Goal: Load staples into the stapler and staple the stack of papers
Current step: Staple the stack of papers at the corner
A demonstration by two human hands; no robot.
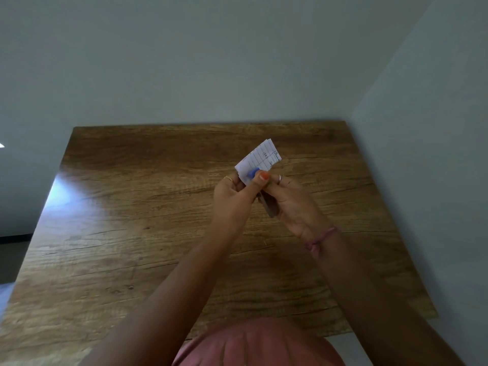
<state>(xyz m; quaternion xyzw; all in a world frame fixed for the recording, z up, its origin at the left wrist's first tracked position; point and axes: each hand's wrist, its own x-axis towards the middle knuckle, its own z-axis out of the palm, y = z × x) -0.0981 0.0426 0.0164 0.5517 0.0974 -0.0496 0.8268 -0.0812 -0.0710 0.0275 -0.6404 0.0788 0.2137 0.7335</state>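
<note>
Above the brown wood-grain surface (158,233), both hands are raised and meet around a small stack of white lined papers (260,158) with handwriting. The left hand (232,196) has its grip closed on the lower left edge of the papers, thumb with an orange-painted nail on top. The right hand (287,202) has its grip closed around a small stapler (253,173), whose blue tip sits on the lower edge of the stack; a dark, partly hidden part of it shows between the two palms. A pink cord bracelet (320,237) circles the right wrist. Rings show on fingers of both hands. Pink clothing (258,344) fills the bottom edge.
</note>
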